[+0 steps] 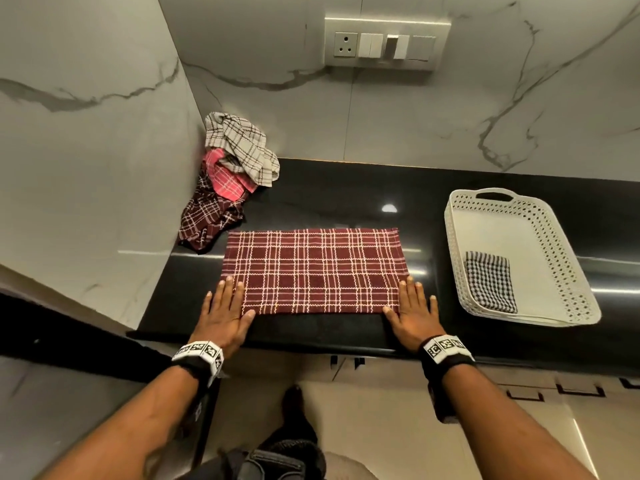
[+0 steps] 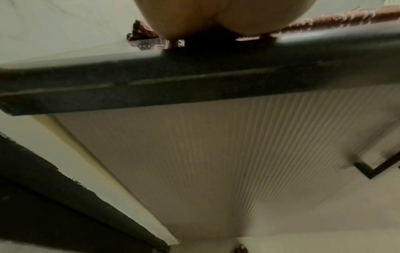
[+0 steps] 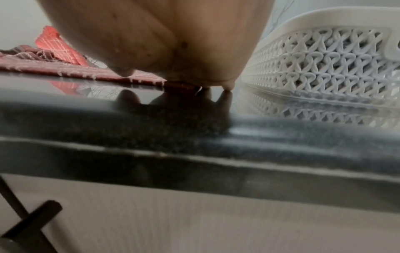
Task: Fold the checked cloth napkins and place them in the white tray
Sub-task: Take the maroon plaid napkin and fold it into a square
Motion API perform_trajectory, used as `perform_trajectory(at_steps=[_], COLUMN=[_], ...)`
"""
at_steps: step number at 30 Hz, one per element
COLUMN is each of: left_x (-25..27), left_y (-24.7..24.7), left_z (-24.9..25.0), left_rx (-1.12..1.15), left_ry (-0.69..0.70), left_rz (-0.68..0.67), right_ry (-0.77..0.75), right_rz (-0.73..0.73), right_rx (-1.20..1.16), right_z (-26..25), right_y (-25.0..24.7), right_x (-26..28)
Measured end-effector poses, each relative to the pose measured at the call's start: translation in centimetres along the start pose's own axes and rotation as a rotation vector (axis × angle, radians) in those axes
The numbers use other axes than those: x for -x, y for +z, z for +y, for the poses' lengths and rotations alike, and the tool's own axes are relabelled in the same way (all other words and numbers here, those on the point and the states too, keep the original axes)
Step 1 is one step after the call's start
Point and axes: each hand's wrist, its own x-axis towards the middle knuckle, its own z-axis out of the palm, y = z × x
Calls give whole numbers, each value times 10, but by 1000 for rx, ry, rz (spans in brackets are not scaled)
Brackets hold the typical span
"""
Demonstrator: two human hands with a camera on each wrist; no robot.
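A maroon checked napkin (image 1: 313,271) lies flat on the black counter (image 1: 346,202) as a wide rectangle. My left hand (image 1: 225,311) lies flat on its near left corner, fingers straight. My right hand (image 1: 414,311) lies flat on its near right corner the same way. The white perforated tray (image 1: 540,216) stands to the right, with one folded black-and-white checked napkin (image 1: 490,281) in its near left corner. In the wrist views I see only my palms (image 2: 220,15) (image 3: 173,42), the maroon napkin's edge (image 3: 65,71) and the tray wall (image 3: 324,68).
A heap of unfolded checked napkins (image 1: 228,174), beige, pink and maroon, sits in the back left corner against the marble walls. A switch panel (image 1: 386,43) is on the back wall. The counter's front edge (image 1: 311,348) runs just under my wrists, with cabinet fronts below.
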Motion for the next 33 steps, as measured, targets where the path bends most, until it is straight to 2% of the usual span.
perform_trajectory(at_steps=[3,6,10,12,18,20,24,33], left_x=[1,-5,-30,-47,-99,-112,-128,-87], left_y=[-10,-25,-48,-58,-75,-75,-69,-34], left_z=[4,8,8,10,4,0,-5,45], left_rx=[90,132,71,71,28,-7,2,165], left_ry=[-22,-28,48,74,114,128,214,515], left_rz=[-19,3,130,162,125,160,228,268], right_ry=[64,114,-78,-99,18,59,69,2], right_rz=[13,80,223,229,230,218,198,132], right_rx=[-86,-60,-73,-71,79,87,64,71], right_z=[-14,-37,-73,-90,-122,-131,-145,-169], right_y=[-3,-11,-15,-19,-38,-50,-77,-107], right_x=[2,0,-10,-21,-74,-97,-154,-219])
